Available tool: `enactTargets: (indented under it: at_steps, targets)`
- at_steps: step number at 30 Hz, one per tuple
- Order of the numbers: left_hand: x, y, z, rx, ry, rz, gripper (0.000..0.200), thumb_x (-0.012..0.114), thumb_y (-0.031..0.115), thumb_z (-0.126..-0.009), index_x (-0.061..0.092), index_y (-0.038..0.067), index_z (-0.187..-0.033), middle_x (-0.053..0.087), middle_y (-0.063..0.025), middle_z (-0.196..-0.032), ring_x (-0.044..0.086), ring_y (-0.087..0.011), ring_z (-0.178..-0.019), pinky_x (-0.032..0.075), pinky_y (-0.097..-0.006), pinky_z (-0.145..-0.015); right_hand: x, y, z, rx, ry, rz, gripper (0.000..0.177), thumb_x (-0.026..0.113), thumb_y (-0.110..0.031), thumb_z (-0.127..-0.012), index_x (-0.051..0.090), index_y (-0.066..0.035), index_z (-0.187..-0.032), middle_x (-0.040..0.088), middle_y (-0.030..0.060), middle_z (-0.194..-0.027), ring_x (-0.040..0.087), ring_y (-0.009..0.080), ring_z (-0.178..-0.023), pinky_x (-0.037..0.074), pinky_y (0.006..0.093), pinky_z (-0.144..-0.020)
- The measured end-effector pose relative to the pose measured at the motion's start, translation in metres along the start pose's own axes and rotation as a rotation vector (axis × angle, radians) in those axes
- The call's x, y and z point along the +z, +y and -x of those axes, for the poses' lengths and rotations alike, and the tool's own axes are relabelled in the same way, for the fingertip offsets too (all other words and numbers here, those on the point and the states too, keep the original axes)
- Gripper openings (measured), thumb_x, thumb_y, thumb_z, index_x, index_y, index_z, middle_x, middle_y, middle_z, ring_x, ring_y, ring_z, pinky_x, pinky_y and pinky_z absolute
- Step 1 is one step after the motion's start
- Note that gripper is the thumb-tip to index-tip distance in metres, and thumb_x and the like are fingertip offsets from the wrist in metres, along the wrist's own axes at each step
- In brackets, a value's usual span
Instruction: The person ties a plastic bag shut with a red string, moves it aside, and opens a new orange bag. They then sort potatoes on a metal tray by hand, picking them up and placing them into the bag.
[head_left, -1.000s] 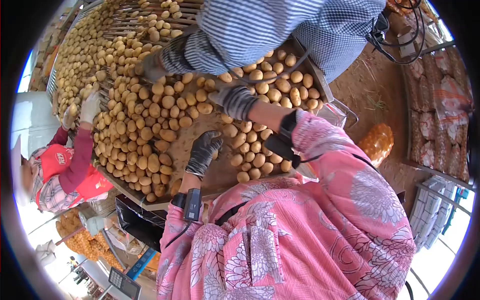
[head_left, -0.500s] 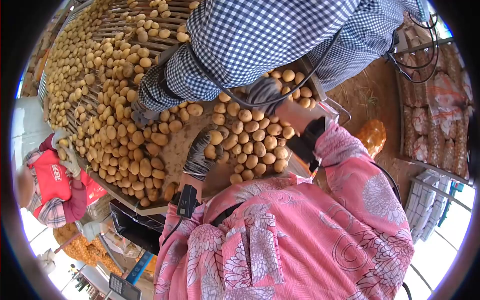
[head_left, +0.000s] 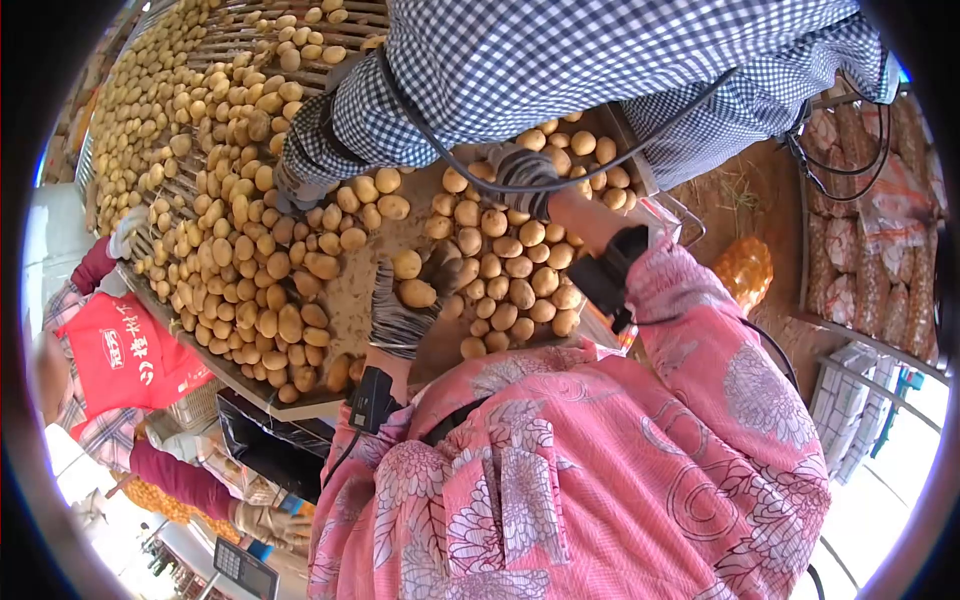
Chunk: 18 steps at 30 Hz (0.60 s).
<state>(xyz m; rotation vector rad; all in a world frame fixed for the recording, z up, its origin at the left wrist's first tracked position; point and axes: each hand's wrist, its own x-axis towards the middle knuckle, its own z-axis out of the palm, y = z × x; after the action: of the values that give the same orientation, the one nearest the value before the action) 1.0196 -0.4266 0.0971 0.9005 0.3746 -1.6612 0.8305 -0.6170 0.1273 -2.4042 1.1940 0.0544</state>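
My left hand [head_left: 405, 315], in a dark striped glove, is curled around two potatoes [head_left: 417, 293] above the bare strip of the sorting table [head_left: 352, 290]. My right hand [head_left: 525, 180], also in a striped glove, reaches over the pile of potatoes [head_left: 520, 267] on the right side. Its fingertips point down beside a co-worker's checkered clothing, and what they touch is hidden. A black cable crosses in front of that hand. Dark devices are strapped on both of my wrists.
A co-worker's checkered sleeve [head_left: 385, 120] crosses the table, with a gloved hand [head_left: 300, 190] at the left potatoes. Another person in a red apron [head_left: 130, 350] stands at the left edge. A net sack [head_left: 745, 275] and stacked sacks [head_left: 865, 230] are on the right.
My right hand has moved slightly left and up and is less blurred. The left hand keeps its potatoes, which have tilted. The person in red has spread their arms apart.
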Motion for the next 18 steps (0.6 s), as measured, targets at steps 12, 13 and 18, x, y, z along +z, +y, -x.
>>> enactTargets:
  at_steps: [12,13,18]
  targets:
    - [0.01,-0.004,0.013,-0.1,-0.255,-0.045,0.059,0.052,0.056,-0.08,0.051,0.006,-0.109,0.054,-0.0115,-0.112,0.056,-0.0267,-0.097,0.051,-0.0415,-0.076,-0.05,-0.002,0.042,0.101,-0.142,0.082,0.03,0.052,-0.023,-0.082,0.056,-0.007,-0.107,0.062,0.0157,-0.089,0.062,0.0284,-0.077,0.049,0.0396,-0.065]
    - [0.011,-0.005,0.012,-0.106,-0.274,-0.053,0.059,0.052,0.057,-0.079,0.051,0.006,-0.109,0.054,-0.0114,-0.111,0.056,-0.0266,-0.097,0.051,-0.0416,-0.076,-0.016,0.037,0.033,0.06,0.172,0.243,0.027,0.048,-0.02,-0.084,0.055,-0.006,-0.107,0.062,0.0155,-0.088,0.062,0.0279,-0.076,0.049,0.0393,-0.063]
    - [0.011,-0.006,0.02,-0.107,-0.317,-0.067,0.061,0.054,0.059,-0.077,0.052,0.006,-0.108,0.055,-0.0114,-0.11,0.055,-0.0262,-0.097,0.05,-0.0419,-0.078,0.031,0.089,-0.027,0.159,0.149,0.134,0.037,0.053,-0.019,-0.082,0.05,-0.009,-0.117,0.057,0.0177,-0.105,0.058,0.0303,-0.095,0.048,0.0387,-0.075]
